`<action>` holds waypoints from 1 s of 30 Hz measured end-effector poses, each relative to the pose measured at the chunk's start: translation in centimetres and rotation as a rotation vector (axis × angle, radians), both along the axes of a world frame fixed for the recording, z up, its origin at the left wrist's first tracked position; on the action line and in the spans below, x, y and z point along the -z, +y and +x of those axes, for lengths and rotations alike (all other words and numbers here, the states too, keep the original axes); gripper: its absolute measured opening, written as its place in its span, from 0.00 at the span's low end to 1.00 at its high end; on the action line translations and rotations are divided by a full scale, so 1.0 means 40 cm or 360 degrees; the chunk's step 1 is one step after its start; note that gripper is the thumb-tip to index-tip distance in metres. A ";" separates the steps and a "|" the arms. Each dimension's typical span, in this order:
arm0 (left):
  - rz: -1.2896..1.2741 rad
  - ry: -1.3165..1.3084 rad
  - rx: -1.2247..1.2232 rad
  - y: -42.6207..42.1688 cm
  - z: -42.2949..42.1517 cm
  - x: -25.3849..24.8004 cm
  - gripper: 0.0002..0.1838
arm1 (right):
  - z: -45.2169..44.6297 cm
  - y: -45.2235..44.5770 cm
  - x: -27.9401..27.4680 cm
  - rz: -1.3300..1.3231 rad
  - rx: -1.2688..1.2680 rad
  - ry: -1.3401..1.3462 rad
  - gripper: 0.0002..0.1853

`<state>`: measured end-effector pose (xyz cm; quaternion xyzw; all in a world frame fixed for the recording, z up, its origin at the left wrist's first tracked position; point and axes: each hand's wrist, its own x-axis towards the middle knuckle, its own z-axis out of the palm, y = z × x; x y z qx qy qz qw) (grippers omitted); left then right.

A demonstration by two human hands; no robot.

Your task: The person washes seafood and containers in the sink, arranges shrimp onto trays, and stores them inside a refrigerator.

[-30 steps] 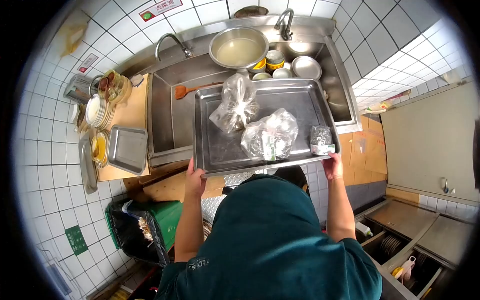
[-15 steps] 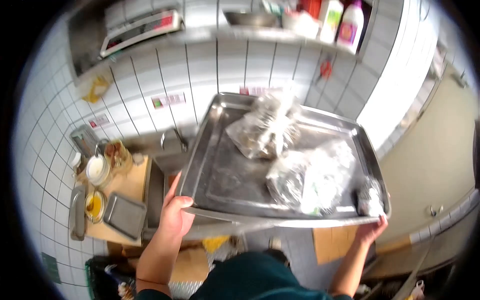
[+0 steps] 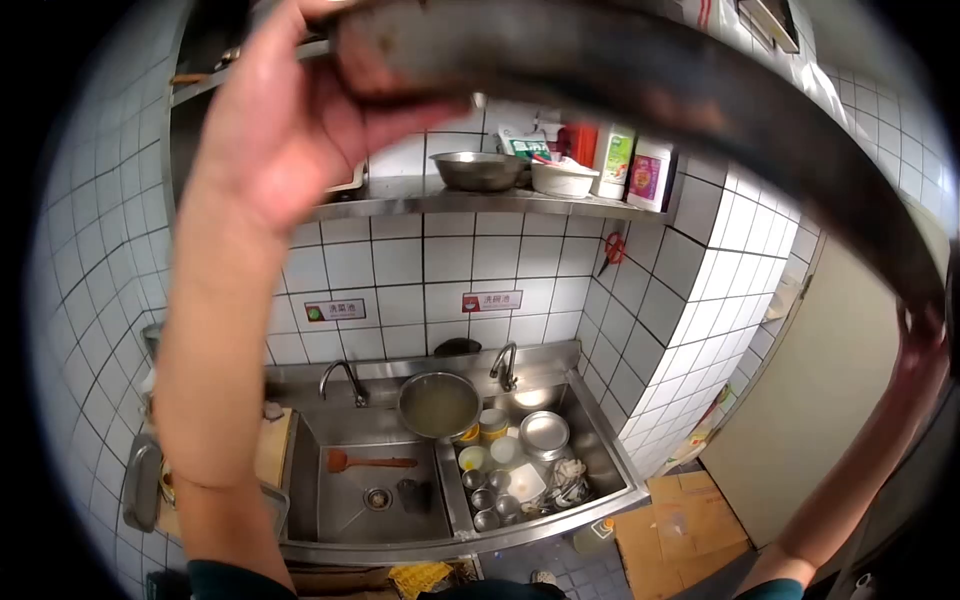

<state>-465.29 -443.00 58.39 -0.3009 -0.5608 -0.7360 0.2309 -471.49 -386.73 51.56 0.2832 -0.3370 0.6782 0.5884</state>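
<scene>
The large metal tray [image 3: 620,70] is up at the top of the view, so close that I see mainly its dark underside and front edge. My left hand [image 3: 285,135] grips its left corner, thumb at the rim and fingers underneath. At the far right, my right hand [image 3: 922,345] holds the other corner, partly in shadow. Whatever lies on top of the tray is hidden. Below it, a shelf [image 3: 400,203] carries a metal bowl [image 3: 478,172], a white tub [image 3: 563,180] and bottles [image 3: 648,175].
A double sink stands below. Its left basin [image 3: 340,500] holds an orange-brown spatula [image 3: 370,462]; the right one has several cups, bowls and a round metal dish [image 3: 544,434]. A wok-like pan [image 3: 438,405] straddles the divider. Red scissors [image 3: 613,250] hang on the wall. Cardboard [image 3: 690,530] covers floor at right.
Both hands have raised the tray from waist level to above my head. The plastic-wrapped bags on it are no longer visible, and the sinks beneath have come into view.
</scene>
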 end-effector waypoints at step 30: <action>-0.0114 0.0350 -0.1612 -0.022 -0.639 -0.327 0.33 | -1.029 -0.487 -0.462 0.0701 0.1566 0.0668 0.30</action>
